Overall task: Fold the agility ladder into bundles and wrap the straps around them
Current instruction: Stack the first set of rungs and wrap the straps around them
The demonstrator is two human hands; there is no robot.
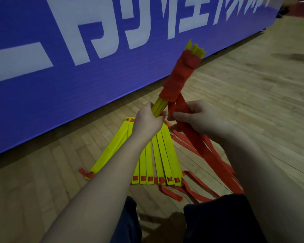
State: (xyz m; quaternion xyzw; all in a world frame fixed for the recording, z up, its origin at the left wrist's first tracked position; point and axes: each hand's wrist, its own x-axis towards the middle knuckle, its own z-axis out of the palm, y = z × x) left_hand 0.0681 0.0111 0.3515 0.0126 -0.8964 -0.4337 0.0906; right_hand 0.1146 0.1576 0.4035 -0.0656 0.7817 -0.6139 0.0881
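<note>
Lettering in white runs across a blue banner [68,76] that stands along the left and back, its lower edge meeting the wooden floor [253,88].

On the floor in front of me, farthest left, two yellow slats [111,149] lie pressed together at a slant, with a red knot [86,173] at their near end. Just beside them, a fan of flat yellow rungs [165,155] lies spread on the boards, red strap showing through the slots at their near ends. My left forearm crosses above them.

My left hand [147,121] is curled tight around the bare yellow lower end of the bundle [178,78], holding it up off the floor and tilted away to the right. Red strap is wound round the bundle's upper part, turn over turn, nearly to the top, where the yellow tips stick out.

Right beside it, my right hand [200,118] pinches a red strap between thumb and curled fingers, just below the last turn of the wrapping; the two hands nearly touch. From this grip the loose straps [207,155] hang down in several long bands to the floor at my right, some trailing across the boards toward the fan of rungs.

At the bottom, my knees in dark trousers [221,220] show, the right one lying over the strap ends.
</note>
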